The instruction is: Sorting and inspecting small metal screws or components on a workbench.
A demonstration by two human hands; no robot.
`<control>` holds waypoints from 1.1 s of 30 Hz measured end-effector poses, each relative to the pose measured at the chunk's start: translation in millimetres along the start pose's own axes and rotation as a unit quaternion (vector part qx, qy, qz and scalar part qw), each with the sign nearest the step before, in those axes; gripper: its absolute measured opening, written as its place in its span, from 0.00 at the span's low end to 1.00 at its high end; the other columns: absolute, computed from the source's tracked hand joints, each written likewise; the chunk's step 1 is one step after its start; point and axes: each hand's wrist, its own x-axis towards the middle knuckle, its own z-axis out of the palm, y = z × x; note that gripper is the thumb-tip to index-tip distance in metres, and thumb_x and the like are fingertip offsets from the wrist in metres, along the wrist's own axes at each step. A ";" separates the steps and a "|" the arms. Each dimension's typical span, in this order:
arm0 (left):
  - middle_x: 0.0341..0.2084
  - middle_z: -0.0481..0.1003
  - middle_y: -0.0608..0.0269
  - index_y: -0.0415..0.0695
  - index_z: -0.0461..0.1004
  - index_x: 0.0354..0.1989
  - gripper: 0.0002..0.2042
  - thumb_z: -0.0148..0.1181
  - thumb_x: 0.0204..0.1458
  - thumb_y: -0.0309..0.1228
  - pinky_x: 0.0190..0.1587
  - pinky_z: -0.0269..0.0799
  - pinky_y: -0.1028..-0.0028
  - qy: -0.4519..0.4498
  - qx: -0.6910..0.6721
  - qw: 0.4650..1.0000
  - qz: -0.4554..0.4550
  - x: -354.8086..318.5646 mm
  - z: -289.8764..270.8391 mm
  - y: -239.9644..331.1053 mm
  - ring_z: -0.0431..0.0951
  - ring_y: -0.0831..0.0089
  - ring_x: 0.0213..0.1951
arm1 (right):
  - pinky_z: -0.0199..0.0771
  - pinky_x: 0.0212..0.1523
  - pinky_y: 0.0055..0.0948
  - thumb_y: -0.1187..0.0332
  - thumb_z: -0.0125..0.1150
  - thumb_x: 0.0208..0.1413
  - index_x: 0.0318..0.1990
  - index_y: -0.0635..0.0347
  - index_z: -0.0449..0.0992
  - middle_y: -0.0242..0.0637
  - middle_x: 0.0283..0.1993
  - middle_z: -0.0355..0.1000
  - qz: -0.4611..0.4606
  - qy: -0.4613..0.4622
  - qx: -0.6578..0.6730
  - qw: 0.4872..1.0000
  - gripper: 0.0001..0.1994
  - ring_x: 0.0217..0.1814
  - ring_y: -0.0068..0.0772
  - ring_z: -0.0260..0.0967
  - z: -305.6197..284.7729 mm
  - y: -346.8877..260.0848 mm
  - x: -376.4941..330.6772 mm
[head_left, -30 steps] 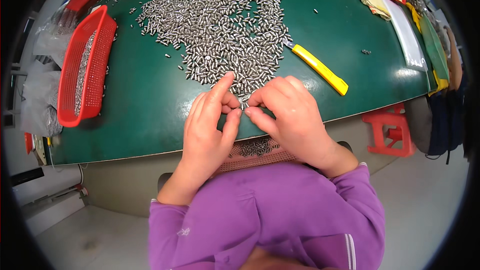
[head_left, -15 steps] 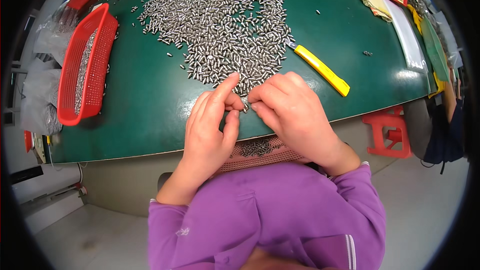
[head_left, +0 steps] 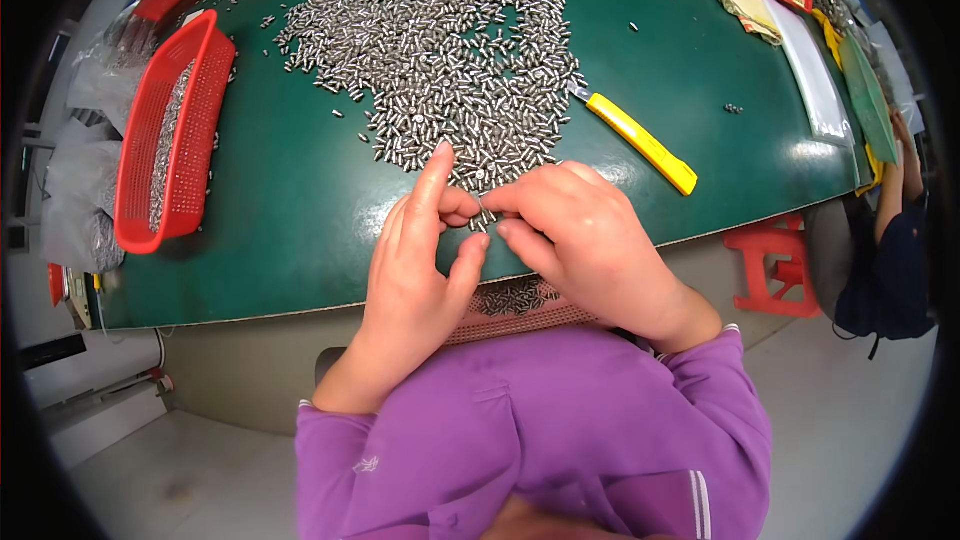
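Note:
A big heap of small, shiny metal pins (head_left: 470, 70) with tapered ends spreads over the green table (head_left: 290, 190). At its near edge, several loose pins (head_left: 484, 220) lie between my hands, by the table's front. My left hand (head_left: 415, 250) is open, its index finger stretched toward the heap and its thumb apart from the other fingers, beside these pins. From the other side, my right hand (head_left: 590, 235) reaches in with index fingertip at the pins and thumb apart below. Its other fingers are curled and partly hidden. Neither hand visibly grips a pin.
Right of the heap lies a yellow utility knife (head_left: 642, 143), blade toward the pins. A red basket (head_left: 205, 130) holding pins stands left. Below the table edge is a pink basket (head_left: 520, 320) with more pins. A red stool (head_left: 772, 265) and another person's arm (head_left: 900, 165) are at right.
More loose pins show between my hands now. My left index finger has shifted slightly left, and my fingertips have parted a little. The person at right has moved further into view.

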 end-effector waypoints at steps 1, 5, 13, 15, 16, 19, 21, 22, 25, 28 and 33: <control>0.37 0.75 0.57 0.37 0.57 0.72 0.40 0.65 0.46 0.14 0.47 0.73 0.65 0.009 0.001 1.000 -0.003 -0.4 0.1 1.2 0.76 0.63 0.40 | 0.70 0.43 0.42 0.78 0.65 0.50 0.40 0.63 0.76 0.41 0.35 0.71 -0.005 0.002 -0.001 1.000 0.10 0.39 0.47 0.69 -0.5 -1.3 1.5; 0.36 0.76 0.59 0.38 0.59 0.71 0.39 0.65 0.47 0.14 0.46 0.74 0.65 0.016 0.015 1.000 -0.012 -2.9 0.8 2.5 0.76 0.64 0.39 | 0.72 0.41 0.40 0.75 0.68 0.50 0.40 0.58 0.79 0.37 0.36 0.75 0.017 0.000 -0.020 1.000 0.09 0.39 0.44 0.73 0.3 -4.2 2.6; 0.33 0.75 0.61 0.39 0.64 0.67 0.34 0.63 0.48 0.13 0.46 0.74 0.66 0.009 -0.007 0.999 -0.045 0.3 0.3 4.0 0.76 0.66 0.38 | 0.72 0.39 0.40 0.76 0.70 0.46 0.35 0.58 0.77 0.35 0.33 0.74 0.034 0.006 -0.014 0.999 0.09 0.36 0.43 0.72 7.9 -2.1 5.2; 0.33 0.75 0.62 0.39 0.64 0.67 0.33 0.63 0.49 0.13 0.45 0.74 0.67 0.007 -0.014 0.999 -0.048 0.9 -0.8 4.0 0.76 0.67 0.38 | 0.72 0.38 0.40 0.76 0.70 0.46 0.34 0.58 0.76 0.34 0.33 0.74 0.037 0.014 -0.008 0.999 0.09 0.36 0.42 0.72 9.0 -2.5 4.1; 0.33 0.75 0.62 0.39 0.64 0.67 0.33 0.63 0.49 0.13 0.45 0.74 0.68 0.000 -0.020 0.998 -0.052 1.2 -1.6 3.8 0.76 0.67 0.38 | 0.72 0.38 0.39 0.77 0.70 0.45 0.34 0.58 0.76 0.34 0.32 0.74 0.037 0.013 -0.011 0.999 0.09 0.36 0.41 0.72 9.2 -2.8 3.6; 0.33 0.75 0.62 0.38 0.64 0.67 0.33 0.62 0.48 0.12 0.45 0.75 0.68 -0.006 -0.026 0.998 -0.052 1.0 -2.4 2.4 0.76 0.68 0.38 | 0.72 0.38 0.39 0.77 0.70 0.45 0.35 0.58 0.75 0.33 0.32 0.74 0.035 0.011 -0.012 0.999 0.10 0.36 0.41 0.72 8.9 -2.8 3.1; 0.33 0.75 0.62 0.38 0.63 0.67 0.34 0.62 0.48 0.12 0.45 0.75 0.68 -0.005 -0.024 0.999 -0.048 1.0 -2.5 1.9 0.76 0.69 0.38 | 0.72 0.39 0.39 0.77 0.69 0.45 0.35 0.58 0.75 0.33 0.32 0.74 0.033 0.011 -0.010 0.999 0.10 0.36 0.41 0.72 8.3 -3.3 3.7; 0.33 0.75 0.62 0.38 0.62 0.68 0.34 0.62 0.48 0.12 0.45 0.75 0.68 -0.001 -0.023 0.999 -0.044 1.2 -2.3 2.0 0.76 0.68 0.38 | 0.71 0.39 0.39 0.77 0.69 0.46 0.35 0.58 0.76 0.34 0.32 0.74 0.035 0.008 -0.007 0.999 0.09 0.36 0.41 0.72 7.5 -4.1 4.5; 0.33 0.74 0.61 0.37 0.60 0.69 0.36 0.62 0.48 0.12 0.44 0.74 0.69 0.002 -0.023 0.999 -0.042 2.6 -2.1 3.3 0.75 0.68 0.37 | 0.71 0.40 0.40 0.77 0.68 0.46 0.36 0.59 0.76 0.34 0.32 0.74 0.030 0.009 -0.006 0.999 0.09 0.37 0.41 0.73 7.8 -2.4 5.1; 0.33 0.73 0.60 0.36 0.58 0.70 0.37 0.61 0.48 0.11 0.43 0.74 0.69 -0.001 -0.027 0.999 -0.046 3.4 -2.4 4.1 0.75 0.69 0.37 | 0.72 0.40 0.40 0.76 0.68 0.47 0.36 0.59 0.77 0.35 0.33 0.75 0.027 0.001 -0.011 1.000 0.09 0.37 0.41 0.73 6.5 -1.9 4.8; 0.34 0.73 0.59 0.36 0.56 0.71 0.39 0.61 0.48 0.11 0.42 0.74 0.69 0.013 -0.016 0.998 -0.054 3.8 -1.9 5.3 0.75 0.69 0.37 | 0.72 0.40 0.39 0.77 0.68 0.46 0.36 0.59 0.77 0.35 0.33 0.75 0.042 -0.015 -0.009 0.999 0.09 0.37 0.41 0.73 7.5 -3.6 6.2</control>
